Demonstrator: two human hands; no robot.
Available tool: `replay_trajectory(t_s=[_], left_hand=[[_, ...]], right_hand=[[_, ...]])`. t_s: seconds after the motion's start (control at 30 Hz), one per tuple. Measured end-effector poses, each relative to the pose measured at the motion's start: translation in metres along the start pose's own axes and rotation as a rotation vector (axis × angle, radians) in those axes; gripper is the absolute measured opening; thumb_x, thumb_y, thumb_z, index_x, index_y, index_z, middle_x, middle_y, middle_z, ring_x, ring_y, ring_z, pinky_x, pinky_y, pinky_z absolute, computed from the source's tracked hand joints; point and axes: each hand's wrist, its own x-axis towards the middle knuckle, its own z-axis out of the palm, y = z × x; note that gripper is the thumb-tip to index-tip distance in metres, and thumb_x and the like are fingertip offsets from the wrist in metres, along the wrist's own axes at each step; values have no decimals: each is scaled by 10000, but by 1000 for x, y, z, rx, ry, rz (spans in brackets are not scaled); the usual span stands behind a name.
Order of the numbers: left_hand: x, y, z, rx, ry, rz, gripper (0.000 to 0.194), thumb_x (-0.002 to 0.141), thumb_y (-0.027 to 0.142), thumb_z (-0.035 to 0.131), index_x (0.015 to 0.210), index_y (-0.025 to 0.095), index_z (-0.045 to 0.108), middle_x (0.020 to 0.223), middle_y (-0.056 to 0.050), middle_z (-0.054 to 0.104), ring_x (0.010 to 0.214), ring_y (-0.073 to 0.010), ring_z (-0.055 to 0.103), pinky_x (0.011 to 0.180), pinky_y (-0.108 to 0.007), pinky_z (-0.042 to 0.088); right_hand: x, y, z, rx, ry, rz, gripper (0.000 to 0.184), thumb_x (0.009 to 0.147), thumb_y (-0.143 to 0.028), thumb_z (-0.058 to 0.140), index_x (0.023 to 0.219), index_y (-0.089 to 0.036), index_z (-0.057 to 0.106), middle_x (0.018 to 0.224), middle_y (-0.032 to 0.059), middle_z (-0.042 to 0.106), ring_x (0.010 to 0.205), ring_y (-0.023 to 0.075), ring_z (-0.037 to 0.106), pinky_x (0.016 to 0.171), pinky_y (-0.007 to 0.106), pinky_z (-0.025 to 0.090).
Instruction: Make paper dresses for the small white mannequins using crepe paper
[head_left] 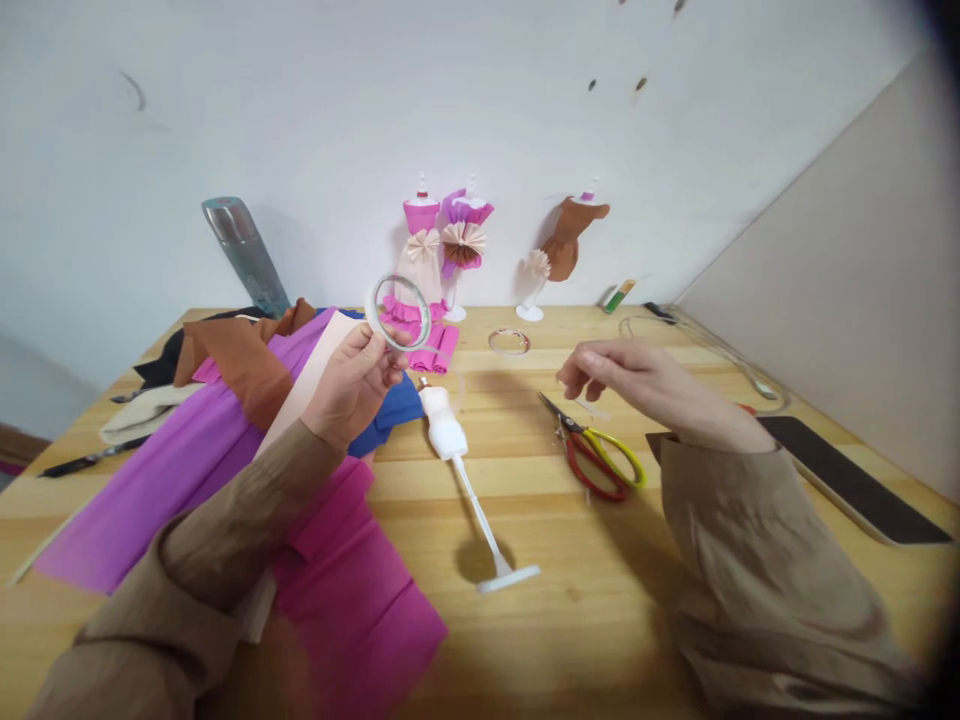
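Observation:
My left hand (358, 375) is raised over the left-middle of the table, thumb and fingers pinching a roll of clear tape (376, 318). A faint loose end of tape seems to trail from the roll. My right hand (637, 385) hovers to the right with its fingers curled together. What its fingertips hold, if anything, I cannot make out; a pale clear strip shows just below them. Under that hand lie scissors (596, 462) with red and yellow handles. Between my hands, a small white mannequin (448, 425) on a stand lies on its side.
Crepe paper in purple (161, 490), magenta (367, 580) and brown (240, 365) covers the left side. Dressed miniature mannequins (420, 250) stand along the wall, one in brown (568, 235). A thermos (247, 255), a thin ring (509, 342), a phone (851, 475) and a cable (720, 355) are around.

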Motion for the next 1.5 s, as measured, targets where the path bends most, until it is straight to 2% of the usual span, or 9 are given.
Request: replay_trajectory(t_s=[0.23, 0.37, 0.57, 0.7, 0.87, 1.07, 1.23, 1.4, 1.5], left_hand=[[-10, 5, 12, 36, -122, -18, 202, 770, 301, 760, 829, 155, 633, 796, -6, 664, 612, -63, 578, 537, -153, 487], [-15, 8, 18, 60, -187, -29, 174, 788, 304, 741, 847, 162, 659, 794, -17, 672, 604, -76, 580, 531, -166, 486], [-10, 15, 45, 104, -291, -76, 186, 808, 295, 727, 865, 130, 663, 844, -34, 680, 625, -69, 594, 568, -164, 494], [0, 11, 70, 124, -319, -132, 176, 831, 279, 698, 808, 127, 614, 834, -36, 681, 613, -64, 599, 570, -166, 485], [15, -13, 83, 141, -247, -189, 149, 921, 176, 556, 785, 121, 583, 798, -21, 670, 583, -40, 586, 566, -159, 452], [29, -34, 94, 157, -225, -243, 152, 922, 162, 550, 776, 120, 559, 811, -18, 661, 584, -40, 579, 599, -185, 447], [30, -46, 105, 193, -278, -272, 128, 919, 171, 549, 806, 115, 574, 833, -18, 648, 588, -38, 568, 595, -191, 446], [27, -56, 110, 202, -331, -286, 140, 906, 158, 558, 775, 109, 574, 793, -16, 641, 573, -39, 559, 595, -201, 454], [26, -57, 109, 183, -343, -281, 121, 902, 149, 558, 788, 112, 580, 811, -19, 647, 588, -43, 562, 611, -210, 460]], right_hand=[[-41, 43, 19, -494, -35, 291, 188, 810, -362, 567, 722, -197, 584, 676, 48, 667, 604, 192, 608, 551, 288, 408], [-61, 57, 44, -600, -3, 260, 91, 809, -275, 556, 822, -186, 568, 808, 88, 689, 654, 194, 617, 581, 281, 404], [-62, 68, 49, -579, 114, 268, 198, 816, -302, 540, 953, -161, 568, 777, 111, 682, 689, 224, 638, 591, 291, 424], [-65, 78, 34, -138, 146, 329, 395, 778, -384, 564, 1102, -163, 521, 760, 64, 663, 559, 172, 562, 509, 288, 420], [-78, 65, 11, 220, 86, 269, 698, 749, -450, 652, 1366, -205, 437, 831, 55, 661, 606, 172, 578, 467, 275, 438], [-80, 40, 6, -333, 86, 2, 580, 774, -359, 649, 1333, -249, 538, 1184, 120, 660, 850, 257, 673, 727, 385, 558], [-67, 19, 4, -682, 90, 17, 545, 785, -353, 594, 1309, -208, 570, 1045, 127, 693, 710, 256, 665, 684, 402, 528], [-53, 7, 2, -672, 69, -17, 417, 830, -414, 550, 1173, -198, 649, 990, 109, 737, 786, 274, 679, 678, 376, 501], [-52, 7, 0, -611, 63, -3, 308, 857, -377, 529, 1042, -199, 700, 766, 62, 737, 612, 214, 638, 560, 323, 457]])
